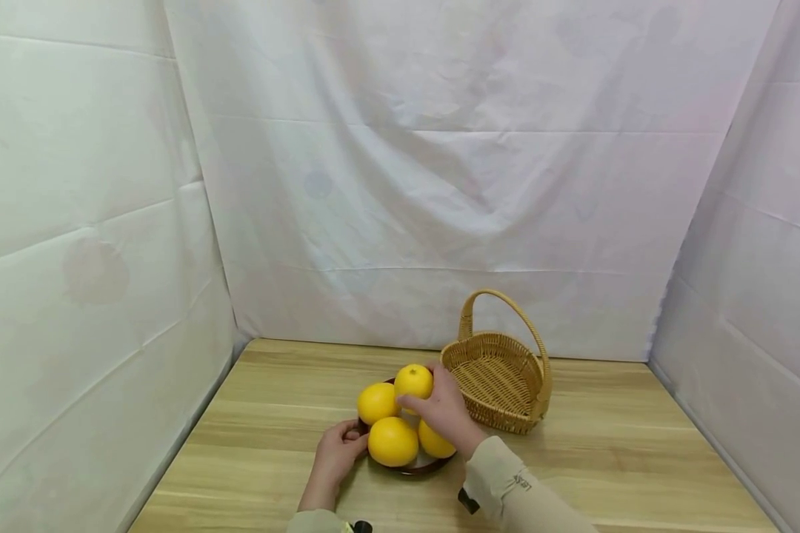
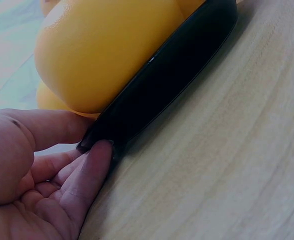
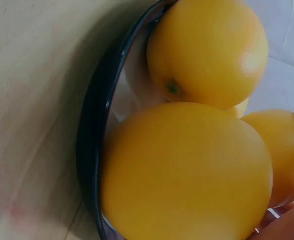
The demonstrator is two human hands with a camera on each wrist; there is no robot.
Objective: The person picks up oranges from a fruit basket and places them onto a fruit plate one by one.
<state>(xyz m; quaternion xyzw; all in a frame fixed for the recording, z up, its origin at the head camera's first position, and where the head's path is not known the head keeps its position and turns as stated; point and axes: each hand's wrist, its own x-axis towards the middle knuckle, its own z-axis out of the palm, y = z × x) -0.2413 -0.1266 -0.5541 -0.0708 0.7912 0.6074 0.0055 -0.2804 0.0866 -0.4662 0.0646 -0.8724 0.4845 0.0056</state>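
Observation:
Several oranges lie in a shallow dark-rimmed dish (image 1: 410, 471) on the table, the front one (image 1: 392, 442) nearest the person. At the back of the dish, my right hand (image 1: 445, 403) grips another orange (image 1: 413, 381) between thumb and fingers; whether it touches the dish is hidden. My left hand (image 1: 336, 451) pinches the left edge of the dish. In the left wrist view, its thumb and fingers hold the dark rim (image 2: 162, 75) right beside an orange (image 2: 101, 55). Only the edge of the right hand shows in the right wrist view, beyond a large orange (image 3: 187, 172).
A wicker basket (image 1: 507, 414) with a tall arched handle stands just right of and behind the dish, nothing visible inside it. The wooden table (image 1: 260, 414) is bordered by white cloth (image 1: 407, 222) at the back and both sides.

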